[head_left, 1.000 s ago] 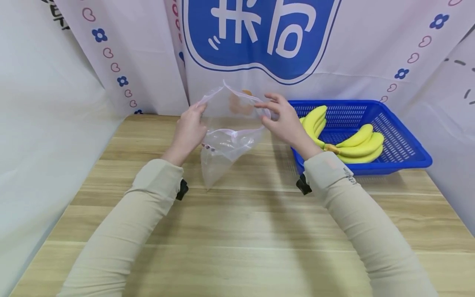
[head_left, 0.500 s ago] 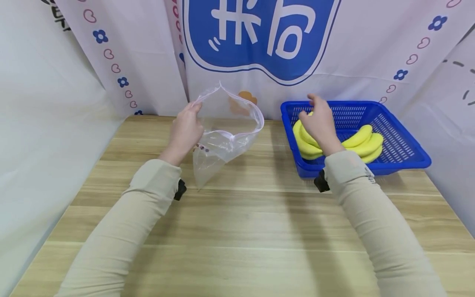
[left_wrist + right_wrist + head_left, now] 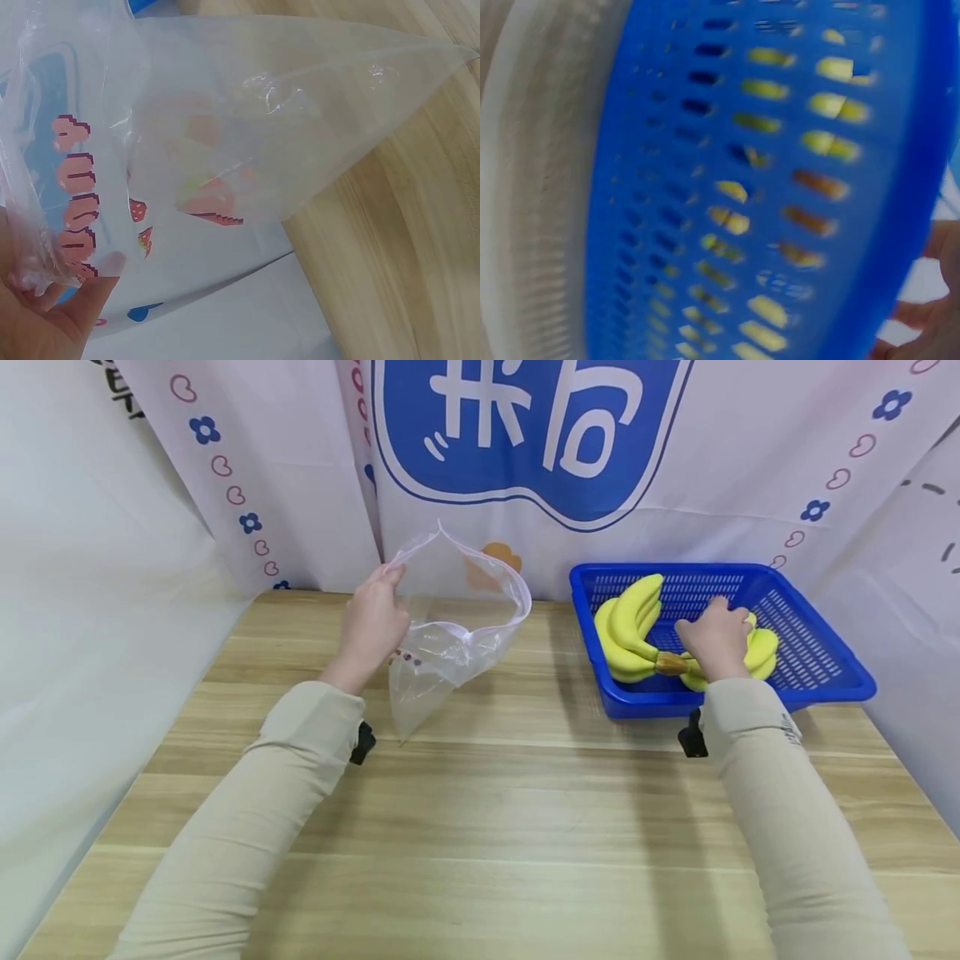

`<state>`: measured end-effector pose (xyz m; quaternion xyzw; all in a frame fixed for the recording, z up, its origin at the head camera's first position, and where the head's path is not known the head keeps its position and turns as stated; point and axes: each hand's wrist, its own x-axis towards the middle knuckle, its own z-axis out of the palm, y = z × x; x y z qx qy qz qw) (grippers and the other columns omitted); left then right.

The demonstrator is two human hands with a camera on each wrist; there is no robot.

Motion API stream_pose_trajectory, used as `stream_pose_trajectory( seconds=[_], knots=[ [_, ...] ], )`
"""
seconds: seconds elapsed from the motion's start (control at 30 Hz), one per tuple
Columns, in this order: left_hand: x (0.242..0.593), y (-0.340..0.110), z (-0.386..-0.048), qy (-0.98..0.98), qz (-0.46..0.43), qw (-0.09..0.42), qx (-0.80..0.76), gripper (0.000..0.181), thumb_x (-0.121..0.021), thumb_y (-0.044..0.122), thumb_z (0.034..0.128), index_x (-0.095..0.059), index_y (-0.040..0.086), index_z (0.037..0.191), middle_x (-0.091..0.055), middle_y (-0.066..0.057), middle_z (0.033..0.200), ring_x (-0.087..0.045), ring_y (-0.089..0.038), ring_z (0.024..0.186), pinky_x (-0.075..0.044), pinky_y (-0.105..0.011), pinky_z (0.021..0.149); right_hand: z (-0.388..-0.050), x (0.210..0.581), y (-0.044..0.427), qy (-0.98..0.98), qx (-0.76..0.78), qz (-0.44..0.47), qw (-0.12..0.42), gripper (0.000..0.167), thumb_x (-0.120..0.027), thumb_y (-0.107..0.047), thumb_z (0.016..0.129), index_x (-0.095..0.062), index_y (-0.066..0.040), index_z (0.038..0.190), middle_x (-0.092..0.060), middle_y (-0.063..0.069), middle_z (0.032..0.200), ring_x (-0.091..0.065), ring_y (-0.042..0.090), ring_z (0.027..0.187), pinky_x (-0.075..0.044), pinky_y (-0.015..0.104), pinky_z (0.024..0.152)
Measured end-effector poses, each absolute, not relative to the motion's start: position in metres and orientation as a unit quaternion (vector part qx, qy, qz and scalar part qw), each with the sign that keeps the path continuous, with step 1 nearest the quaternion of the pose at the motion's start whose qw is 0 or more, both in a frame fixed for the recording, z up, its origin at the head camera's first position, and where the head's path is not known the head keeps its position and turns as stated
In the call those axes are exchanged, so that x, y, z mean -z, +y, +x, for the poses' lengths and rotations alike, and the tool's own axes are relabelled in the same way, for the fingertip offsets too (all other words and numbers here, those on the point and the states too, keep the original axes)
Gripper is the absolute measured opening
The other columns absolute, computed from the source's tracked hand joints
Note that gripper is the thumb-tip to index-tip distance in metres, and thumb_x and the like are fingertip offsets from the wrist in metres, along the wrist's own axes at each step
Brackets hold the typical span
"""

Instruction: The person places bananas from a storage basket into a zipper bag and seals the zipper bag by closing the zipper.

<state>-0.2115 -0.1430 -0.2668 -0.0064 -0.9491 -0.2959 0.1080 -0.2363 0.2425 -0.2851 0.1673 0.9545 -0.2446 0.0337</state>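
Observation:
My left hand pinches the edge of a clear zip bag, whose mouth gapes toward the right. In the left wrist view the bag shows pink printed letters and strawberry pictures, with thumb and fingers on its rim. My right hand is over the right-hand bunch of bananas in the blue basket, its fingers bent and partly hidden. Whether they grip the fruit cannot be made out. Another banana bunch lies at the basket's left. In the right wrist view the basket wall mostly blocks the bananas.
The wooden table stretches beneath both arms. Behind it hangs a white cloth printed with a blue emblem, hearts and flowers. The basket stands at the table's back right, its raised rim in front of the bananas.
My right hand has let go of the bag's rim and moved right, over the basket to the right-hand bananas. The left hand still holds the bag, shifted slightly left.

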Motion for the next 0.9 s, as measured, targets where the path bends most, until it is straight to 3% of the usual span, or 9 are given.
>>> stream_pose_trajectory(
  seconds=[0.33, 0.63, 0.9],
  knots=[
    [0.268, -0.142, -0.212, -0.948, -0.009, 0.105, 0.3, 0.061, -0.042, -0.009, 0.0834, -0.039, 0.002, 0.144, -0.039, -0.011, 0.152, -0.044, -0.037, 0.134, -0.047, -0.05, 0.102, -0.233, 0.304, 0.259, 0.966, 0.174, 0.182, 0.05, 0.068, -0.04, -0.032, 0.099, -0.018, 0.012, 0.145, -0.012, 0.046, 0.144, -0.021, 0.06, 0.129, -0.027, 0.063, 0.108],
    [0.27, -0.143, -0.213, -0.949, -0.011, 0.103, 0.296, 0.061, -0.042, -0.008, 0.0843, -0.039, 0.003, 0.144, -0.037, -0.012, 0.153, -0.044, -0.038, 0.134, -0.047, -0.05, 0.101, -0.234, 0.316, 0.273, 0.962, 0.12, 0.234, 0.074, 0.079, -0.036, -0.042, 0.099, -0.007, 0.014, 0.146, -0.004, 0.048, 0.146, -0.012, 0.06, 0.136, -0.024, 0.06, 0.114],
    [0.271, -0.145, -0.212, -0.949, -0.01, 0.109, 0.296, 0.06, -0.044, -0.007, 0.0842, -0.041, 0.002, 0.143, -0.038, -0.012, 0.152, -0.043, -0.038, 0.134, -0.046, -0.05, 0.102, -0.235, 0.318, 0.279, 0.952, 0.168, 0.242, 0.083, 0.075, -0.039, -0.032, 0.097, -0.006, 0.014, 0.146, 0.002, 0.046, 0.145, -0.024, 0.062, 0.127, -0.04, 0.059, 0.104]
  ],
)
